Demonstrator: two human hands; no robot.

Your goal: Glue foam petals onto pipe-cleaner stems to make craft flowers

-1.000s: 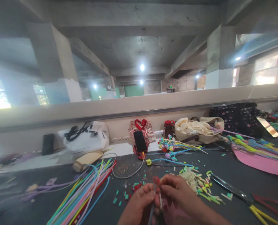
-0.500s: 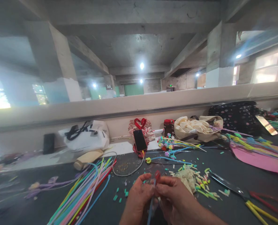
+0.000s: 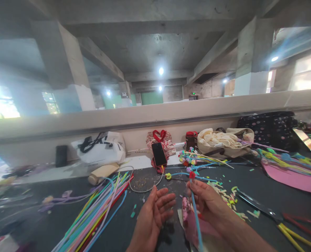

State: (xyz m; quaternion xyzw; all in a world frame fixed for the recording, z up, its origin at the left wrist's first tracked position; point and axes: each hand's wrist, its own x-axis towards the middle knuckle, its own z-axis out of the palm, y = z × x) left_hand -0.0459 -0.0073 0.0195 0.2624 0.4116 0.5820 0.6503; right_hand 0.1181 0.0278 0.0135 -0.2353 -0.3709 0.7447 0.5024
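My right hand [image 3: 210, 199] pinches a blue pipe cleaner [image 3: 196, 217] close to its top, where a small red bloom-like piece [image 3: 192, 174] sits. The pipe cleaner's long stem hangs down toward the lower edge of the view. To its left, my left hand [image 3: 155, 213] is open, palm turned inward, fingers spread and holding nothing. Below my right hand lies a pink patterned item [image 3: 188, 218], partly covered by the hand and stem. Behind the hands rests another blue stem with a yellow looped end [image 3: 168, 176].
A bundle of coloured pipe cleaners [image 3: 94, 217] lies at left. Finished flower stems [image 3: 188, 157] are behind, near a phone [image 3: 158, 154] on a cable. Cut bits [image 3: 223, 194] and scissors [image 3: 260, 205] lie at right. Bags [image 3: 100, 148] line the wall.
My left hand has let go of the blue pipe cleaner and opened. My right hand has moved right and up with it, and the pink item below now shows.
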